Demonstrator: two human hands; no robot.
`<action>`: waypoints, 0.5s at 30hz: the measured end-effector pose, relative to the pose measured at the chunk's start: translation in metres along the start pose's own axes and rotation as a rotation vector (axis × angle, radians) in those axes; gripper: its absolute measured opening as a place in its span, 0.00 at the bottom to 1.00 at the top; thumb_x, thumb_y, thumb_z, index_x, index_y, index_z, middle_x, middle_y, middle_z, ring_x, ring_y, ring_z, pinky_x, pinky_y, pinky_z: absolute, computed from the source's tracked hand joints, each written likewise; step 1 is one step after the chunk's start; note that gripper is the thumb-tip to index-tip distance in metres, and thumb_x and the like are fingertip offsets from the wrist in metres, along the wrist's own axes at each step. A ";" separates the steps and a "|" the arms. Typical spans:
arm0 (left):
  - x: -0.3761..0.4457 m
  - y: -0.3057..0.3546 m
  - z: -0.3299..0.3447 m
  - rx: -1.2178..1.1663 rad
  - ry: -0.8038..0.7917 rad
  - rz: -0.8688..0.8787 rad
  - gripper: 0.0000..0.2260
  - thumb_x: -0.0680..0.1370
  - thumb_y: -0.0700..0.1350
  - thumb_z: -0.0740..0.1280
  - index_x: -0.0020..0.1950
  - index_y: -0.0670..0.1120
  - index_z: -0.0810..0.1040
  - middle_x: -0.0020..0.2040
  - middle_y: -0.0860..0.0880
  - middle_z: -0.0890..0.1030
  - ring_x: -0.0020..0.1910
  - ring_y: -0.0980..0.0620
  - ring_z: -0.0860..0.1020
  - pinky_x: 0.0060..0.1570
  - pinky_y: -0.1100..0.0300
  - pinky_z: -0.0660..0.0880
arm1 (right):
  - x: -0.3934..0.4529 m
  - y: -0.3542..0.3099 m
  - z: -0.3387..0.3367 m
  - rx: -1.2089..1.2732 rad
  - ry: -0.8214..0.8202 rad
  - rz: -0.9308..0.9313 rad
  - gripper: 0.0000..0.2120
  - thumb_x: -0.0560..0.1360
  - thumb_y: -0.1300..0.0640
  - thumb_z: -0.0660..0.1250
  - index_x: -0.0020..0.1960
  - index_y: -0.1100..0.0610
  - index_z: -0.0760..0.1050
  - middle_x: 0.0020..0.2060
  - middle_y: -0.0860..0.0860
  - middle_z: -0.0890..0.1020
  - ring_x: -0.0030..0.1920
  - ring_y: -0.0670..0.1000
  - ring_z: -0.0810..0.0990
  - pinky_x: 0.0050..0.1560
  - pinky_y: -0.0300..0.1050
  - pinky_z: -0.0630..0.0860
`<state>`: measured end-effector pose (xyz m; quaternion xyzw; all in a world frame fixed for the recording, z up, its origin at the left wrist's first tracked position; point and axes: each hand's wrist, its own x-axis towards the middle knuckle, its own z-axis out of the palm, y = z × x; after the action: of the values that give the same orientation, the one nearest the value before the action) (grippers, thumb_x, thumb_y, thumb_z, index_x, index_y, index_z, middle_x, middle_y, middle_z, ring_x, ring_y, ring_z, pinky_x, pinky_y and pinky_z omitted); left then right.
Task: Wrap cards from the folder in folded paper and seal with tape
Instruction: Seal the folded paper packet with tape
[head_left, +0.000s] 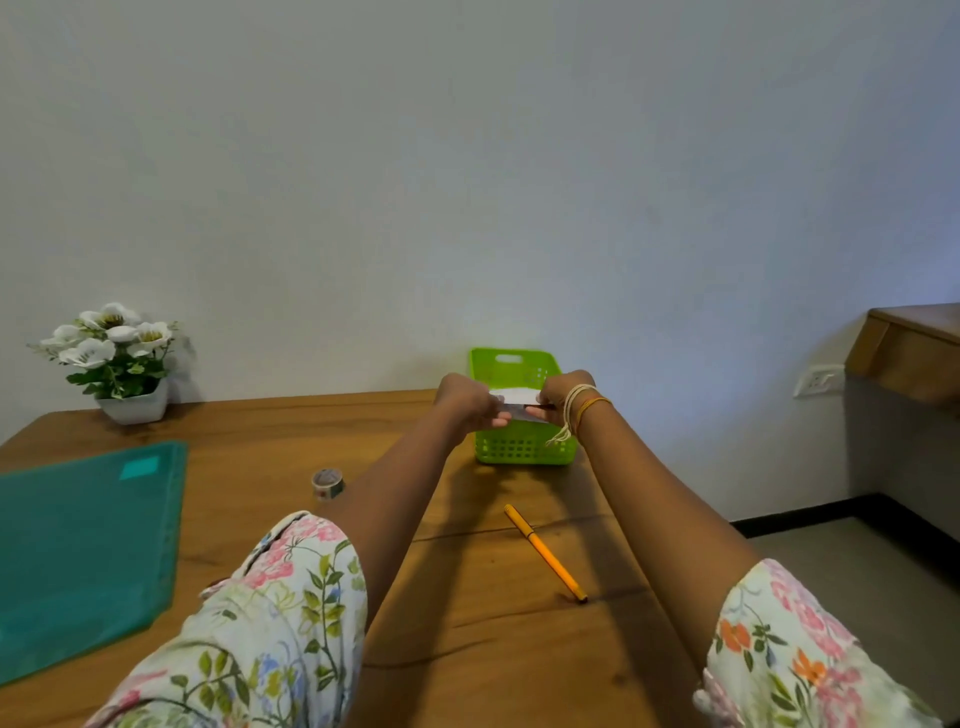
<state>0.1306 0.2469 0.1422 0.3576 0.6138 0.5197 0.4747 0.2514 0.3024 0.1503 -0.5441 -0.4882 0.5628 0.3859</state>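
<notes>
both hands, left hand (467, 402) and right hand (563, 397), pinch the ends of a small white paper packet (519, 404) over the green basket (522, 447); tape roll (328, 484) sits on the table (467, 623)

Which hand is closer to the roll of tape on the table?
Left. The left hand holds the paper up, above and to the right of the tape. The right hand grips the paper's other end, farther right, over the basket.
</notes>
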 end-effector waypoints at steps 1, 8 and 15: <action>0.001 -0.002 -0.001 0.010 0.015 -0.003 0.14 0.79 0.30 0.60 0.65 0.30 0.67 0.47 0.35 0.78 0.32 0.47 0.83 0.21 0.64 0.75 | 0.005 0.002 0.001 -0.028 0.022 -0.009 0.12 0.77 0.69 0.60 0.38 0.58 0.64 0.52 0.59 0.75 0.45 0.55 0.78 0.24 0.36 0.76; 0.005 -0.030 -0.010 0.087 -0.092 0.057 0.18 0.80 0.37 0.63 0.70 0.42 0.68 0.59 0.41 0.77 0.37 0.51 0.81 0.27 0.61 0.74 | 0.022 0.023 0.000 -0.067 0.221 0.030 0.11 0.70 0.69 0.72 0.49 0.67 0.73 0.45 0.60 0.83 0.33 0.57 0.83 0.34 0.42 0.81; -0.022 -0.064 -0.019 0.263 -0.015 0.249 0.15 0.80 0.41 0.63 0.67 0.46 0.75 0.64 0.43 0.74 0.41 0.51 0.80 0.32 0.61 0.72 | -0.026 0.065 0.003 -0.327 0.481 -0.288 0.11 0.73 0.57 0.60 0.50 0.57 0.79 0.39 0.55 0.84 0.42 0.60 0.84 0.46 0.49 0.80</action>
<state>0.1224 0.2077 0.0841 0.4936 0.6240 0.4871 0.3602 0.2575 0.2622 0.0934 -0.6416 -0.5388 0.2717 0.4736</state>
